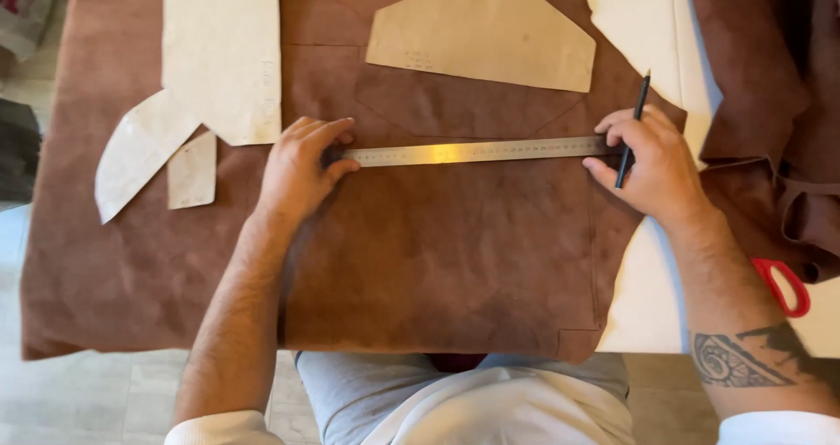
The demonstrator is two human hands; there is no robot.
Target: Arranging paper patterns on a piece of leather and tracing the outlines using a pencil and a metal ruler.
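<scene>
A six-sided paper pattern piece (483,38) lies at the top of the work surface. To the left, a large paper piece (223,51) overlaps a curved paper piece (136,152), with a small paper piece (192,172) just beside it. A white table (643,301) shows at right, bearing folded brown fabric (779,104) and red scissor handles (783,286).

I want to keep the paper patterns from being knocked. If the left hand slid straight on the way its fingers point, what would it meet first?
The left hand points right along the metal ruler it presses down, so it would ride along that ruler toward the right hand holding the pencil. The paper patterns seem off that line.
</scene>
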